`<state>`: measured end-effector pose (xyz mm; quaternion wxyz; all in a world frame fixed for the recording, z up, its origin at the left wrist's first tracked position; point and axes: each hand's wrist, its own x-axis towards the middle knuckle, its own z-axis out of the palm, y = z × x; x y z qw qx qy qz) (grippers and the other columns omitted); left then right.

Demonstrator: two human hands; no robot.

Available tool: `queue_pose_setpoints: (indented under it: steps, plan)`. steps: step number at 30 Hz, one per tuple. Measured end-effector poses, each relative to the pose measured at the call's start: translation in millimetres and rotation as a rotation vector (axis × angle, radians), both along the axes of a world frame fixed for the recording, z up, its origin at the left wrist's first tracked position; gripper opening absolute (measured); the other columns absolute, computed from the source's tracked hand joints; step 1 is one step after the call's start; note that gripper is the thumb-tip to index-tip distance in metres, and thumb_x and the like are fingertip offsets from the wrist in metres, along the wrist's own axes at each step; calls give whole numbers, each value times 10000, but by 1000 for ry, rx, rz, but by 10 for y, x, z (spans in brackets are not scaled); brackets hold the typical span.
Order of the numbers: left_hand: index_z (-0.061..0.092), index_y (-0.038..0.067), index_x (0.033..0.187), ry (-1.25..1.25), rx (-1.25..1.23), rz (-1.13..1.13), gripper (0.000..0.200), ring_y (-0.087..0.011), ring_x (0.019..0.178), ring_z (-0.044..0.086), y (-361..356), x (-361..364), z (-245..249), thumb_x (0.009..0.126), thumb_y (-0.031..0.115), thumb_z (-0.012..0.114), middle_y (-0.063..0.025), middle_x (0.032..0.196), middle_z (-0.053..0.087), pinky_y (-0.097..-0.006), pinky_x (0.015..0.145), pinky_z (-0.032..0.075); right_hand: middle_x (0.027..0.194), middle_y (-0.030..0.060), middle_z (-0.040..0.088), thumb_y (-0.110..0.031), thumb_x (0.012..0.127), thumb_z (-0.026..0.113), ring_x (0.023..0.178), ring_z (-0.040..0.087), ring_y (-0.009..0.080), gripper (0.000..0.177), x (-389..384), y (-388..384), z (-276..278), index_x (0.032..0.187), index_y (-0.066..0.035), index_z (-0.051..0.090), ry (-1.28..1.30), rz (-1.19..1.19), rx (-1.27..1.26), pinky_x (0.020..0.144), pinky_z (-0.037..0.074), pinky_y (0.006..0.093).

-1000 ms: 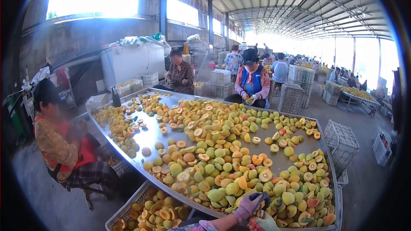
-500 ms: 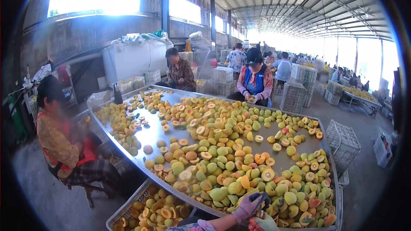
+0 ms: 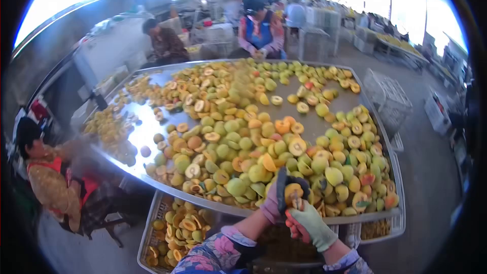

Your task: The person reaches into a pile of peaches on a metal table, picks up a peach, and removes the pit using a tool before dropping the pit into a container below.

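Note:
My left hand (image 3: 274, 200), in a pinkish-purple glove with dark finger covers, is closed around an apricot half (image 3: 292, 192) with orange flesh. Against its lower side is my right hand (image 3: 313, 227), in a pale green glove with red fingertips. Its fingers are curled round a small tool (image 3: 297, 204), of which only a thin metal tip shows; the handle is hidden in the grip. Both hands are over the near edge of a metal table (image 3: 324, 128). Just beyond them lies a heap of yellow-green apricots (image 3: 236, 186), many cut in half with brown pits showing.
Below the near edge stands a crate of apricot halves (image 3: 177, 233), with another crate (image 3: 376, 229) at the right corner. A person (image 3: 53, 187) sits at the left; another in a blue vest (image 3: 261, 30) works across the table. White crates (image 3: 388, 99) stand to the right.
The view has tipped downward, bringing both hands and forearms further into the frame. The apricot half in my left hand now shows, with my right hand up against it.

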<state>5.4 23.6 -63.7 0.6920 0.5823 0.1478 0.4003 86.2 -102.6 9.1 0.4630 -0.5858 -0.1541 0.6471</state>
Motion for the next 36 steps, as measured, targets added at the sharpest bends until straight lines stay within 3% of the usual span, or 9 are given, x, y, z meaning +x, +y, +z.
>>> queue_pose_setpoints:
  steps: [3,5,10,12,19,22,27,33,36]
  plan:
    - [688,70,999,79,-316,-198,170,-213,940,674,210,11,116,897,186,616,-76,965,708,-373,890,523,672,30,539,-168,929,568,463,495,118,138,76,187,188,1010,-103,477,-168,166,40,416,431,278]
    - [625,-94,1005,235,120,-88,846,-368,875,667,197,11,161,955,692,315,-241,958,685,-448,862,548,673,35,548,-180,932,564,477,516,125,154,64,142,178,1009,-83,474,-202,136,62,425,441,283]
    - [595,-88,1014,473,572,-5,776,-330,861,676,154,-24,322,1007,617,271,-218,938,687,-411,853,559,685,49,574,-198,940,553,522,563,129,197,86,135,-333,1018,-41,464,-971,152,511,443,462,285]
    - [723,103,900,179,-168,-7,226,-246,840,678,174,31,104,879,280,584,-58,894,711,-368,783,528,690,66,586,-185,933,559,538,580,147,212,101,149,-381,1027,-24,459,-1063,219,601,450,471,298]
    - [713,93,856,191,-80,1,257,-271,787,668,118,16,98,889,304,569,-63,858,705,-377,737,525,685,125,590,-160,911,579,549,608,232,244,57,141,-21,1038,3,450,-265,152,117,473,472,345]
    - [702,94,848,246,-101,53,279,-286,793,660,108,20,158,888,328,556,-61,844,696,-381,750,519,700,169,603,-134,892,600,591,634,298,252,39,133,-513,1035,8,450,-1357,121,752,516,485,364]
    - [571,-46,1064,541,972,-35,492,-289,861,675,322,-65,147,1071,376,317,-163,964,689,-404,854,556,874,216,630,-92,883,537,769,657,320,160,83,174,-440,978,34,565,-1595,569,570,656,509,380]
    - [539,-13,1126,438,376,4,235,-243,872,673,171,-11,310,967,161,544,-107,971,686,-370,821,547,922,211,646,-113,890,549,750,648,316,167,54,228,-775,983,24,573,-1407,384,427,665,521,362]
    - [558,3,1115,625,954,141,251,-232,857,680,180,-12,439,919,155,602,-106,958,691,-358,796,544,873,198,656,-130,883,596,665,635,314,213,77,159,-281,1024,11,522,-1156,140,535,591,515,368]
